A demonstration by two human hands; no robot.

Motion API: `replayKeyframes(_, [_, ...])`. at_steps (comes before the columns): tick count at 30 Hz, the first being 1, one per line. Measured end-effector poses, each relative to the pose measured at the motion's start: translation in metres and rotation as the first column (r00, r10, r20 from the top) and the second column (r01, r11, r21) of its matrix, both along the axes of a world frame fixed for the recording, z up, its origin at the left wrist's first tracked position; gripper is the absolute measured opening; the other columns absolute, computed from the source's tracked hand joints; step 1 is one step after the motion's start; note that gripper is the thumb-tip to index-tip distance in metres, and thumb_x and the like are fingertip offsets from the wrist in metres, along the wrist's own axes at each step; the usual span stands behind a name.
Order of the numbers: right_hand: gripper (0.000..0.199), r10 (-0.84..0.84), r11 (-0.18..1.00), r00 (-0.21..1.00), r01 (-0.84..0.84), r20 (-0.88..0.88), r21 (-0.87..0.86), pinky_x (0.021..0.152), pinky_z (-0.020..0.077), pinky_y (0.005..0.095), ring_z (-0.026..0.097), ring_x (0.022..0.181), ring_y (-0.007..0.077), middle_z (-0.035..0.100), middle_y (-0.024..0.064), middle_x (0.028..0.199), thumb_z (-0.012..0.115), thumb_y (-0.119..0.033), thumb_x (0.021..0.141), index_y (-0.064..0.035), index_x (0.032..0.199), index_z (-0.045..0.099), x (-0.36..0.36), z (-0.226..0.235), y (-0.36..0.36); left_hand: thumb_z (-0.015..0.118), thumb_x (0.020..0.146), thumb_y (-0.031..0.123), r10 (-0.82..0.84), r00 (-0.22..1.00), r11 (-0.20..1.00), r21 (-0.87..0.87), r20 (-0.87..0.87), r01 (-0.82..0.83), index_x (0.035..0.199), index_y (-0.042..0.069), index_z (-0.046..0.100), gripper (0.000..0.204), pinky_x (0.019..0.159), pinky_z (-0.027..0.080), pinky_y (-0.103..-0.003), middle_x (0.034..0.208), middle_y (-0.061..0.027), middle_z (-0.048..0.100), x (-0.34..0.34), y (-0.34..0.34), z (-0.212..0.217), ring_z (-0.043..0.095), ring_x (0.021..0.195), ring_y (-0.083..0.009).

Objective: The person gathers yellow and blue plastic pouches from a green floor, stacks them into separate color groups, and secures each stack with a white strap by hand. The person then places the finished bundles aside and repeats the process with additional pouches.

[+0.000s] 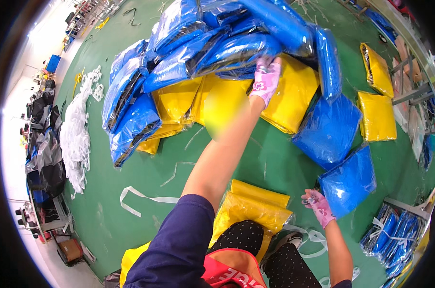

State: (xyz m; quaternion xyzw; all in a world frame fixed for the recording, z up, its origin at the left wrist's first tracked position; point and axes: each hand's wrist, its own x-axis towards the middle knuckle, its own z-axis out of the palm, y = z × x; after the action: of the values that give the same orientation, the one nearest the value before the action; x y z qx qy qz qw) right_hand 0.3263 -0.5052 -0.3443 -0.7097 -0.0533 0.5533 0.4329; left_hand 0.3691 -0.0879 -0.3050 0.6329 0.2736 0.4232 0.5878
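My left hand (267,80), in a pink patterned glove, is stretched out to a large heap of folded blue sheets in clear plastic. Its fingers close on the lower edge of a blue package (244,48) in that heap. Just under it lie folded yellow packages (291,91). My right hand (318,207), gloved the same way, is low on the right beside a flat blue package (349,181). Its fingers are curled, and something small and greyish shows at them that I cannot make out. Near my legs is a folded yellow stack (251,206).
White strapping (150,198) lies loose on the green floor (116,177), and a long white tangle (77,129) is at the left. More yellow packages (378,116) and tied blue bundles (392,235) are by the right-hand racks. Dark bags (49,149) line the left side.
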Motion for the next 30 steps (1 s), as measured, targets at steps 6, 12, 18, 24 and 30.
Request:
replayKeyframes(6, [0.036, 0.073, 0.997, 0.995, -0.073, -0.07, 0.003, 0.077, 0.0465, 0.0258, 0.059, 0.088, 0.013, 0.061, 0.0065, 0.104, 0.055, -0.023, 0.091, -0.0037, 0.121, 0.049, 0.005, -0.029, 0.021, 0.054, 0.086, 0.022, 0.696, 0.498, 0.7, 0.333, -0.517, -0.632, 0.096, 0.007, 0.057, 0.018, 0.064, 0.045, -0.028, 0.084, -0.0018, 0.05, -0.175, 0.047, -0.133, 0.049, 0.075, -0.0126])
replayKeyframes(12, [0.035, 0.07, 0.996, 0.982, -0.078, -0.176, -0.035, 0.077, 0.0472, 0.0269, 0.059, 0.088, 0.0137, 0.062, 0.0073, 0.104, 0.055, -0.023, 0.091, -0.0047, 0.12, 0.05, 0.002, -0.048, 0.018, 0.061, 0.078, 0.055, 0.659, 0.746, 0.463, -0.73, -0.098, -0.504, 0.123, 0.007, 0.048, 0.067, 0.075, 0.049, -0.037, 0.116, -0.0086, 0.053, -0.244, 0.092, -0.097, 0.057, 0.092, -0.0236])
replayKeyframes(18, [0.041, 0.124, 0.985, 0.945, -0.08, -0.303, 0.152, 0.081, 0.0479, 0.0302, 0.059, 0.095, 0.0177, 0.058, 0.01, 0.111, 0.056, -0.022, 0.09, -0.0047, 0.125, 0.045, 0.003, -0.039, 0.08, 0.06, 0.084, 0.034, 0.589, 0.803, 0.64, -0.66, 0.092, -0.394, 0.109, 0.007, 0.052, 0.037, 0.074, 0.049, -0.036, 0.101, -0.0076, 0.057, -0.218, -0.021, -0.067, 0.056, 0.086, -0.0203])
replayKeyframes(24, [0.067, 0.172, 0.914, 0.835, 0.062, -0.522, 0.402, 0.085, 0.0476, 0.039, 0.051, 0.109, 0.03, 0.039, 0.0143, 0.133, 0.057, -0.028, 0.089, -0.0054, 0.14, 0.019, -0.019, 0.013, 0.189, 0.062, 0.085, 0.027, 0.662, 0.74, 0.198, -0.923, -0.122, -0.33, 0.116, 0.006, 0.049, 0.04, 0.081, 0.049, -0.034, 0.114, -0.0064, 0.052, -0.226, -0.208, 0.002, 0.053, 0.095, -0.0189])
replayKeyframes(30, [0.033, 0.303, 0.937, 0.949, -0.28, -0.089, 0.207, 0.076, 0.0505, 0.0275, 0.06, 0.092, 0.014, 0.062, 0.0042, 0.1, 0.057, -0.009, 0.087, -0.0052, 0.119, 0.051, -0.073, -0.013, 0.224, 0.066, 0.084, 0.021, 0.387, 0.886, 0.252, -0.896, -0.254, -0.367, 0.108, 0.003, 0.058, 0.031, 0.078, 0.048, -0.03, 0.105, -0.0058, 0.062, -0.273, -0.28, -0.02, 0.059, 0.09, -0.0146])
